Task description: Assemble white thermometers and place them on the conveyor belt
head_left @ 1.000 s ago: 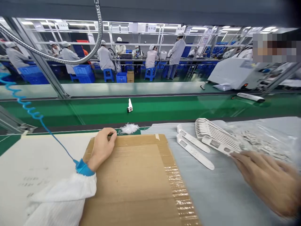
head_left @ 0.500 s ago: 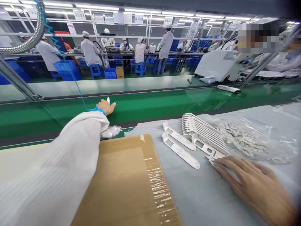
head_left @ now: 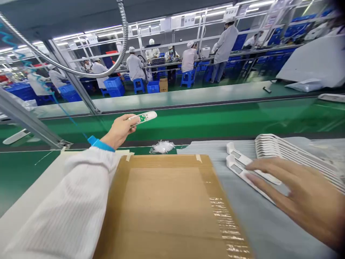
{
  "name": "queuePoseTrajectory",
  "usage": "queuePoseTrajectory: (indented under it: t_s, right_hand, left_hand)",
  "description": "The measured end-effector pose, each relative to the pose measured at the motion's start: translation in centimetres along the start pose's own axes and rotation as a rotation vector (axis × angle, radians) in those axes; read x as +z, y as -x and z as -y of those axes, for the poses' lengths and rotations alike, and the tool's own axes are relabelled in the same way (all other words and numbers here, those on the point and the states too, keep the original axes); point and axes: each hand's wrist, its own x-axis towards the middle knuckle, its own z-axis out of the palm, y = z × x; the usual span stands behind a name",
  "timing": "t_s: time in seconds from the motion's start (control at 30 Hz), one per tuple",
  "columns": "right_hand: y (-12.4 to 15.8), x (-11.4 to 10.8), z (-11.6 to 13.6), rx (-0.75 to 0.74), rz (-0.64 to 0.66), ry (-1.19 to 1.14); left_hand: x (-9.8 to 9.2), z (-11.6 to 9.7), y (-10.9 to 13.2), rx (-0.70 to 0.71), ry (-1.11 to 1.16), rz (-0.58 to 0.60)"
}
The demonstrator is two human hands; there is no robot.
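My left hand is closed around one end of a long white plastic housing, in which a green circuit board shows. It is raised at the green conveyor belt, with a blue wrist strap at the cuff. On the right, my right hand hovers with thumb and fingers apart over two loose white plastic covers. Whether its fingertips touch them I cannot tell. Beside it stands a row of several similar covers, partly hidden behind the hand.
A brown cardboard box lies in front of me. Crumpled clear plastic sits beyond it. Another white housing is on the belt at left. A metal post and flexible metal hose stand near. People work at a far bench.
My view has swung left. My left hand has come back from the belt with the white housing, its board now visible. My right hand has moved from the cover row toward the two loose covers.
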Motion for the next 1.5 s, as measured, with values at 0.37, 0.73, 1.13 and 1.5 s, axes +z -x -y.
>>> queuePoseTrajectory:
  t_s: [0.37,0.73,1.13,1.5]
  right_hand:
    - [-8.0,5.2,15.6,0.002,0.203,-0.559]
    - [-10.7,8.4,16.6,-0.565,0.009,-0.051]
    - [-12.0,11.1,15.4,-0.267,0.178,-0.164]
    - [-9.5,9.5,7.0,0.053,0.252,-0.049]
  left_hand:
    - [2.8,4.6,11.0,-0.168,0.758,0.177]
    - [3.3,5.7,13.3,0.015,0.19,0.504]
    - [2.8,6.7,11.7,-0.221,0.289,0.084]
    - [2.2,4.6,12.4,-0.242,0.584,0.057]
